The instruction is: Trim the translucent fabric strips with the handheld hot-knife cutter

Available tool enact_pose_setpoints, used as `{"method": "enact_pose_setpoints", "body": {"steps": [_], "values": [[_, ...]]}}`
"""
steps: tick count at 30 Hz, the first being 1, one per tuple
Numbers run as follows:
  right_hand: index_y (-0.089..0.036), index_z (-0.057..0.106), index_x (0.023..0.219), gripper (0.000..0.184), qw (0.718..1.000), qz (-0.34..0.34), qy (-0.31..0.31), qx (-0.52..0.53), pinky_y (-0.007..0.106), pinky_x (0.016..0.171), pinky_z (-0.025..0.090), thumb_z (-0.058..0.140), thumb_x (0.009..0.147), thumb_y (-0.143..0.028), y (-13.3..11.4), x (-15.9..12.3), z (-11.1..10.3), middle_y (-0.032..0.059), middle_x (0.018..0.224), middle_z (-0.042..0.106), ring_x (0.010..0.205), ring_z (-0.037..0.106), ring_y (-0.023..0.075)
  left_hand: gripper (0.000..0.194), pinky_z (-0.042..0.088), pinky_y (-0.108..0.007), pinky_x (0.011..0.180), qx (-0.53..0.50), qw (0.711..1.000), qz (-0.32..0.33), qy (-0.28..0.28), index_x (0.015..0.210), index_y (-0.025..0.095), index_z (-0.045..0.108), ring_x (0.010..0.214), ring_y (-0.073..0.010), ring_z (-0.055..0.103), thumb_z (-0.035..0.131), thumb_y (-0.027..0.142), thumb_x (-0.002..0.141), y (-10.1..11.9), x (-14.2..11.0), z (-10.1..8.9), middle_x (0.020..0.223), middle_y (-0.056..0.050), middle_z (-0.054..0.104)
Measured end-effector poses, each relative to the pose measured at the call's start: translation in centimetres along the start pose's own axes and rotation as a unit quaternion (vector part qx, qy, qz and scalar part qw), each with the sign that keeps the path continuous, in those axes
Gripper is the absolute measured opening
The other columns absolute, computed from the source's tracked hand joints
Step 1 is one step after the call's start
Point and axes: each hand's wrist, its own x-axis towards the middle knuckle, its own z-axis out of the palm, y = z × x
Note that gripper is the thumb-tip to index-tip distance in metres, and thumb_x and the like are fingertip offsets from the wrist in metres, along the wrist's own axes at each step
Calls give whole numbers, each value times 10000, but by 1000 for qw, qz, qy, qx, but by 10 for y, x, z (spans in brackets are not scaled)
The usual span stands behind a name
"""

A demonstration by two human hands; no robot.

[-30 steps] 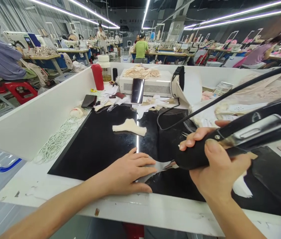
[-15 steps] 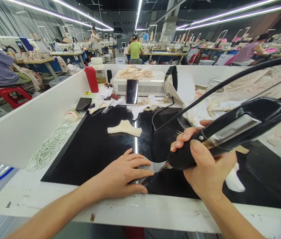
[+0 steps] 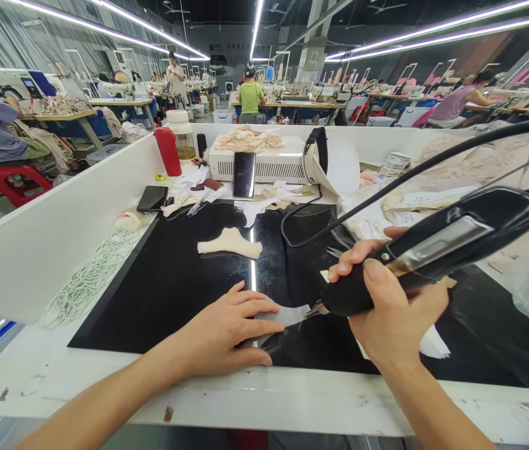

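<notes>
Grey sheet piece: the grey sheet piece [image 3: 298, 314] lies flat on the black mat [image 3: 184, 294], mostly under the left hand's fingers; its bare end points right, away from that hand, toward the right hand.
Long axis: as far as it shows, roughly crosswise to the person, rising slightly to the right (the covered part I can't make out).
Left hand: the left hand [image 3: 236, 334] is palm down and nearest the piece, fingers stretched and close together, thumb held apart.
Right hand: the right hand [image 3: 393, 319] is wrapped round a black corded tool [image 3: 446, 244].
Metal tip: the tool's metal tip [image 3: 319, 308] sits at the sheet's right end; whether it touches, I can't tell.
Cream pad: the cream pad [image 3: 230, 244] lies beyond the left hand, well apart from the tool.
Lidded jar: the lidded jar [image 3: 183, 134] at the back holds something yellowish low down.
Red tumbler: the red tumbler [image 3: 167, 153] stands beside it on the white worktop [image 3: 311, 406], contents hidden.
</notes>
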Motion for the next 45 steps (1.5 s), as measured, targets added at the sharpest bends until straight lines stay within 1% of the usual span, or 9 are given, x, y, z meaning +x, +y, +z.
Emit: {"method": "enact_pose_setpoints", "body": {"steps": [22, 26, 28, 34, 37, 39, 40, 42, 45], "values": [[-295, 559, 1173, 374, 998, 40, -49, 7, 303, 579, 548, 781, 871, -300, 1, -12, 15, -48, 850, 639, 617, 621, 132, 458, 209, -629, 1260, 7, 1000, -3, -13, 1398, 313, 638, 1420, -307, 500, 717, 420, 961, -2, -2, -2, 1514, -80, 584], [-298, 577, 1162, 423, 998, 45, -46, 3, 320, 600, 558, 828, 832, -380, -1, -10, 12, -48, 879, 643, 631, 632, 143, 424, 211, -588, 1279, -23, 1000, -12, 2, 1393, 314, 636, 1408, -276, 520, 700, 358, 975, -3, -5, -3, 1516, -73, 574], [-302, 586, 1173, 442, 998, 37, -41, -13, 335, 624, 568, 839, 823, -397, -2, -8, 10, -40, 897, 655, 656, 637, 154, 383, 285, -522, 1272, -44, 998, -37, 27, 1397, 301, 628, 1404, -248, 526, 636, 320, 1014, -5, -5, -3, 1522, -71, 561], [-305, 631, 1210, 386, 991, -34, -67, -110, 401, 857, 580, 795, 874, -402, -9, 6, -1, 31, 1117, 698, 944, 684, 216, 288, 475, -400, 1157, -42, 980, -136, 140, 1306, 233, 654, 1311, -232, 600, 549, 298, 1046, -10, -1, 3, 1446, -91, 584], [-332, 628, 1278, 473, 978, -161, 20, -131, 405, 937, 540, 819, 846, -301, -15, 8, -10, 33, 1183, 653, 1095, 644, 231, 205, 487, -418, 1133, -37, 975, -157, 155, 1186, 222, 686, 1272, -246, 613, 596, 284, 1013, -9, 5, 6, 1379, -86, 603], [-335, 650, 1230, 411, 953, -252, 48, -163, 407, 900, 533, 778, 864, -200, -18, 4, -16, 23, 1083, 652, 1016, 645, 227, 120, 484, -441, 1119, -45, 972, -170, 158, 1077, 216, 690, 1258, -256, 606, 628, 251, 981, -8, 8, 8, 1334, -80, 611], [-328, 669, 1178, 355, 942, -279, 25, -187, 399, 855, 538, 745, 876, -157, -19, 0, -19, 17, 1007, 663, 935, 653, 222, 78, 481, -452, 1111, -50, 970, -175, 158, 1025, 211, 685, 1251, -261, 602, 636, 231, 968, -8, 10, 9, 1315, -77, 614], [-308, 693, 1086, 258, 921, -284, -100, -246, 369, 752, 550, 680, 906, -123, -16, -9, -23, 6, 893, 699, 802, 667, 208, 40, 472, -466, 1099, -55, 970, -180, 157, 949, 204, 668, 1232, -263, 598, 630, 199, 958, -8, 12, 10, 1290, -75, 621], [-285, 681, 1134, 215, 876, -192, -309, -317, 377, 765, 590, 577, 983, -173, -1, -23, -22, 30, 983, 776, 871, 728, 223, 66, 451, -455, 1101, -62, 970, -173, 156, 926, 205, 652, 1232, -257, 584, 603, 201, 971, -7, 12, 10, 1277, -71, 634]]}}
